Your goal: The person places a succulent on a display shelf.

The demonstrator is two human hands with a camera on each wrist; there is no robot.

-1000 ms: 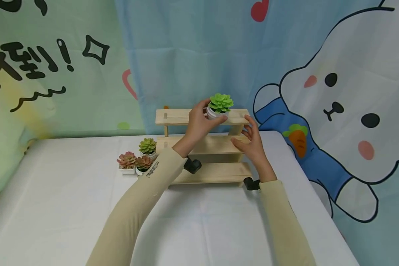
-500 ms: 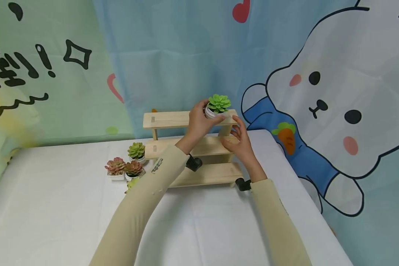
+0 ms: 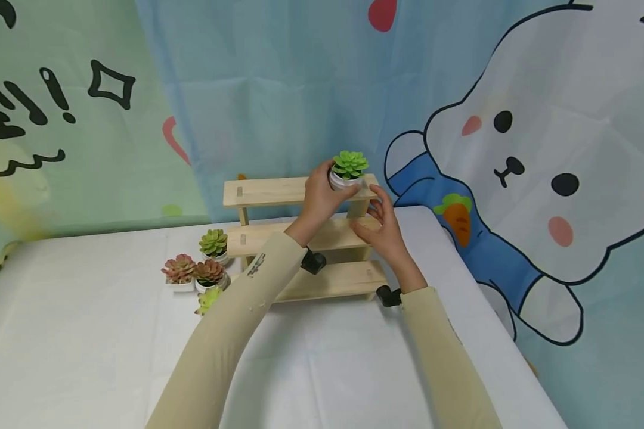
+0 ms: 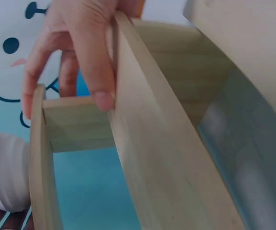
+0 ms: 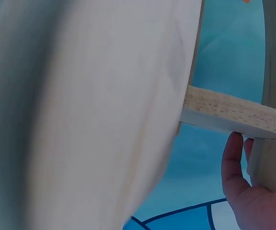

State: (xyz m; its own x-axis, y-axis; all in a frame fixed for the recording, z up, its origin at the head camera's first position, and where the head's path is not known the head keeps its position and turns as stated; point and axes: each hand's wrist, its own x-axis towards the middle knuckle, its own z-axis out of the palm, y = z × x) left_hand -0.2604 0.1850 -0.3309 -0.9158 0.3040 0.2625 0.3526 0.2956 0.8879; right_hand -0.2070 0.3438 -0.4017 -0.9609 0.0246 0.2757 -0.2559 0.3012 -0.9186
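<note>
A bright green succulent (image 3: 350,164) in a white ribbed pot (image 3: 346,181) stands at the right end of the top shelf of a three-tier wooden plant stand (image 3: 268,192). My left hand (image 3: 322,199) holds that pot, thumb in front and fingers behind. In the left wrist view, the white pot (image 4: 7,172) sits against the top board between fingertips. My right hand (image 3: 386,229) grips the stand's right end, fingers by the top shelf and thumb on the middle shelf (image 4: 161,158). The right wrist view has my right hand (image 5: 257,206) touching the side support (image 5: 233,112).
Left of the stand, several potted succulents cluster on the white-covered table (image 3: 86,333): a pinkish one (image 3: 179,269), a brownish one (image 3: 209,273), a green one (image 3: 213,242) and a yellow-green one (image 3: 207,300), partly behind my left sleeve. A printed curtain (image 3: 279,89) hangs behind.
My left hand has slid the potted green succulent rightward along the top shelf, closer to its end. My right hand keeps its place on the stand. The head view has turned right.
</note>
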